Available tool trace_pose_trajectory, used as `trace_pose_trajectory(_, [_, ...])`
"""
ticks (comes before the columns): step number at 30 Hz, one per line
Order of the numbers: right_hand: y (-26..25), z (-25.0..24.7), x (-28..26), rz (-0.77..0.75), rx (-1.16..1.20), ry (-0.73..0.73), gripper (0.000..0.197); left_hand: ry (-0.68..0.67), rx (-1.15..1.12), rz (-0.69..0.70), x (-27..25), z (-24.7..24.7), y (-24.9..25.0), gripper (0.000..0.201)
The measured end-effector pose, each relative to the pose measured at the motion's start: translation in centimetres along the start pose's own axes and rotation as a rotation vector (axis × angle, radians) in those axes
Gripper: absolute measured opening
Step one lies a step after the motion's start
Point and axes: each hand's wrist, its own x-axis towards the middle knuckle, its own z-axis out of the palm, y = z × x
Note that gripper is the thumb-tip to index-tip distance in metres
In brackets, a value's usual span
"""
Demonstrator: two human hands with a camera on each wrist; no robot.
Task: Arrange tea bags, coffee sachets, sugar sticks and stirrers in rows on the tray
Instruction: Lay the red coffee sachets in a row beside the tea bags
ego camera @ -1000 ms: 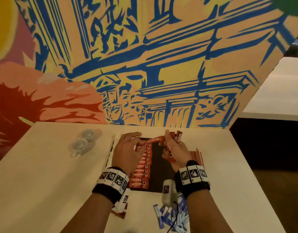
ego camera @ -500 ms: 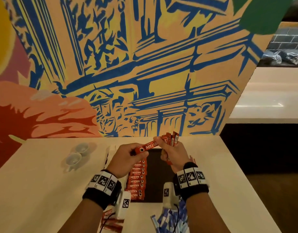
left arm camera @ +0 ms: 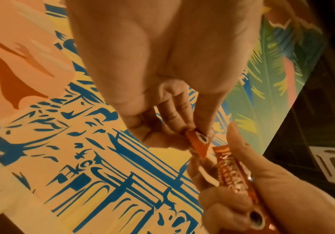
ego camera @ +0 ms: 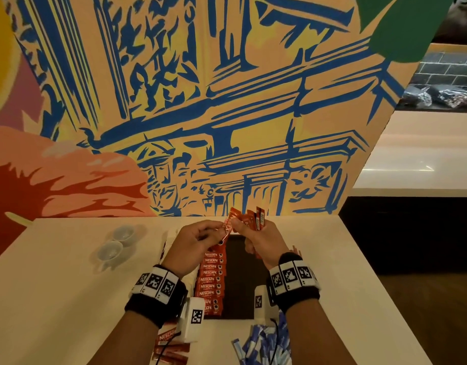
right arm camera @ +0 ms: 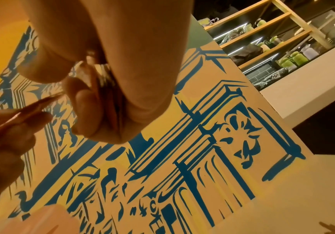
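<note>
Hands meet at the centre of the head view, raised above a dark rectangular tray (ego camera: 242, 285) on a pale matte table (ego camera: 55, 299); the left hand (ego camera: 194, 248) pinches one red coffee sachet (ego camera: 226, 227) between thumb and fingertips, a slim glossy foil stick with crimped ends that bends and catches the light; the right hand (ego camera: 261, 239) curls around a small fan of red sachets (ego camera: 254, 219), their tops standing above the knuckles, and its thumb tip rests on the far end of the pinched sachet; in the left wrist view the left hand (left arm camera: 162, 95) nips the sachet (left arm camera: 197, 142) by its end, where a dark round cup mark shows on the orange-red foil; the right hand (left arm camera: 252, 190) at lower right of that frame grips a sachet with white lettering; in the right wrist view the right hand (right arm camera: 112, 79) is a closed fist around thin edges of foil, blurred; down the left part of the tray runs a row of sachets (ego camera: 212, 277), flat red strips lying crosswise and overlapping like shingles, each with white NESCAFE print; a heap of blue and white sugar sticks (ego camera: 261, 346) lies at the bottom edge, more loose red sachets (ego camera: 169, 346) at lower left of centre; two small white cups (ego camera: 116, 243) sit left of the hands; a painted mural (ego camera: 200, 101) in flat blue, yellow and orange fills the upper frame
</note>
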Motion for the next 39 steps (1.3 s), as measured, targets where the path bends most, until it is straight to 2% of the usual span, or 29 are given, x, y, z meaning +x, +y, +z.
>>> trace_pose_trajectory(3, [0.5, 0.2, -0.4, 0.067, -0.109, -0.066, 0.041, 0.106, -0.139, -0.042, 0.3, 0.2, 0.3, 0.012])
trace_pose_trajectory(5, [1.2, 0.3, -0.3, 0.087, -0.086, -0.052, 0.035, 0.143, -0.167, -0.082, 0.5, 0.3, 0.0, 0.016])
trace_pose_trajectory(10, [2.2, -0.2, 0.0, 0.076, -0.025, 0.076, 0.027, 0.105, -0.213, -0.159, 0.4, 0.0, -1.3, 0.020])
trace_pose_trajectory(15, [2.4, -0.8, 0.3, 0.065, 0.021, 0.046, 0.021, 0.143, -0.323, -0.172, 0.3, -0.9, -1.7, 0.027])
trace_pose_trajectory(19, [2.4, -1.0, 1.1, 0.050, 0.011, 0.081, 0.012, 0.105, -0.345, -0.218, 0.7, -1.6, -2.3, 0.040])
trace_pose_trajectory(21, [2.7, -0.8, 1.7, 0.070, -0.004, 0.108, 0.013, 0.105, -0.341, -0.249, 1.0, -1.8, -2.3, 0.035])
trace_pose_trajectory(23, [3.1, -0.6, 2.5, 0.087, -0.048, 0.151, 0.011, 0.158, -0.104, -0.182, 1.6, -2.1, -2.6, 0.017])
trace_pose_trajectory(24, [3.3, -0.6, 3.0, 0.084, -0.078, 0.176, 0.009, 0.184, 0.055, -0.119, 1.9, -2.4, -2.9, 0.016])
trace_pose_trajectory(26, [3.8, -0.7, 4.1, 0.071, -0.144, 0.218, 0.005, 0.154, 0.346, 0.018, 2.4, -2.7, -3.4, 0.029])
trace_pose_trajectory(28, [4.3, -0.6, 5.1, 0.081, -0.181, 0.225, 0.002, 0.040, 0.638, 0.155, 2.9, -2.5, -3.5, 0.040])
trace_pose_trajectory(30, [4.8, -0.2, 5.7, 0.115, -0.195, 0.212, 0.005, -0.019, 0.843, 0.239, 3.6, -2.3, -3.5, 0.039])
trace_pose_trajectory(33, [5.4, 0.1, 6.2, 0.174, -0.161, 0.190, 0.009, -0.031, 0.960, 0.275, 4.6, -2.5, -3.7, 0.033])
trace_pose_trajectory(35, [5.8, 0.2, 6.3, 0.218, -0.128, 0.153, 0.013, -0.088, 1.028, 0.275, 5.1, -2.8, -4.6, 0.034])
trace_pose_trajectory(39, [7.5, 0.2, 6.7, 0.312, -0.174, 0.174, 0.017, -0.151, 1.067, 0.180, 5.7, -3.7, -8.1, 0.035])
